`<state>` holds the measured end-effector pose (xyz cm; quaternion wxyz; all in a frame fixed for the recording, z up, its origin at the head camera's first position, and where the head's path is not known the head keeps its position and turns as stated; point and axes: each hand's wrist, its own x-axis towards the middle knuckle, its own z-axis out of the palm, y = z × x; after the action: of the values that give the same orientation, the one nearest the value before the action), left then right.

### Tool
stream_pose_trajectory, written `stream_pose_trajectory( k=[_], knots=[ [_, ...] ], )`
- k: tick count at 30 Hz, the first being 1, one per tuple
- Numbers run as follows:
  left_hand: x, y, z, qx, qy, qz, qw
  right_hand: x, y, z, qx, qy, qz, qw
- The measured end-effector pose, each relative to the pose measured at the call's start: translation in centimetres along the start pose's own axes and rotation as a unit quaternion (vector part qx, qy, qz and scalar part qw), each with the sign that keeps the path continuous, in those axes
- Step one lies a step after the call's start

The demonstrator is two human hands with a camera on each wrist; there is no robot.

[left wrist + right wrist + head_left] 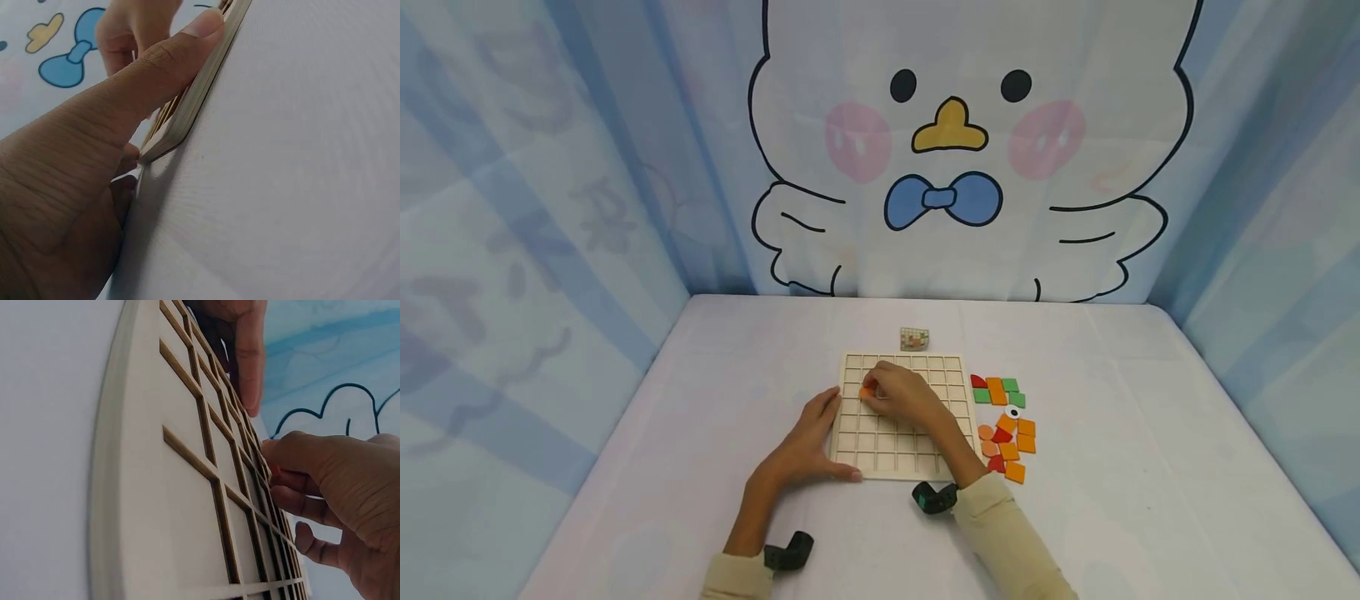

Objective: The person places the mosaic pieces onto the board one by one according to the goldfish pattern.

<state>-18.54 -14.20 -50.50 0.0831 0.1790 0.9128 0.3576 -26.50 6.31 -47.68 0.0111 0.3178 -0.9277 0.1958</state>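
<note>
A pale wooden board (880,463) with a raised grid of square cells lies flat on the table. My left hand (808,437) spans its near left corner. The thumb (178,59) lies straight against the near edge, and the other fingers touch the left side. Over the board's upper left cells, my right hand (906,396) pinches a small orange piece (866,393) between thumb and fingertips. The piece is at the grid surface; its full shape is hidden by the fingers. In the right wrist view, only a reddish-orange sliver (275,472) of it shows.
Right of the board lie loose flat pieces: green ones (1010,385), orange squares (1026,427), orange discs (989,448), red quarter shapes (996,463) and a white disc (1012,412) with a black dot. A small patterned card (914,338) lies beyond the board's far edge.
</note>
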Motion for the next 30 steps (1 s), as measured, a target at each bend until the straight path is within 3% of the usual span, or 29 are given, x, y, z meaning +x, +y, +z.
stream_pose_trajectory(
  k=[7,14,30],
  knots=[
    [0.0,0.0,-0.1,-0.001,0.007,0.003,1.0,1.3,-0.6,0.9,-0.008,0.017,-0.003,0.9998],
    [0.1,0.0,-0.4,0.001,-0.003,-0.001,1.0,2.0,-0.9,0.7,0.055,0.007,0.035,0.9979],
    [0.0,0.2,-0.2,-0.009,-0.001,0.006,0.9999,1.5,-0.5,1.8,0.079,0.044,0.038,0.9952]
  ],
)
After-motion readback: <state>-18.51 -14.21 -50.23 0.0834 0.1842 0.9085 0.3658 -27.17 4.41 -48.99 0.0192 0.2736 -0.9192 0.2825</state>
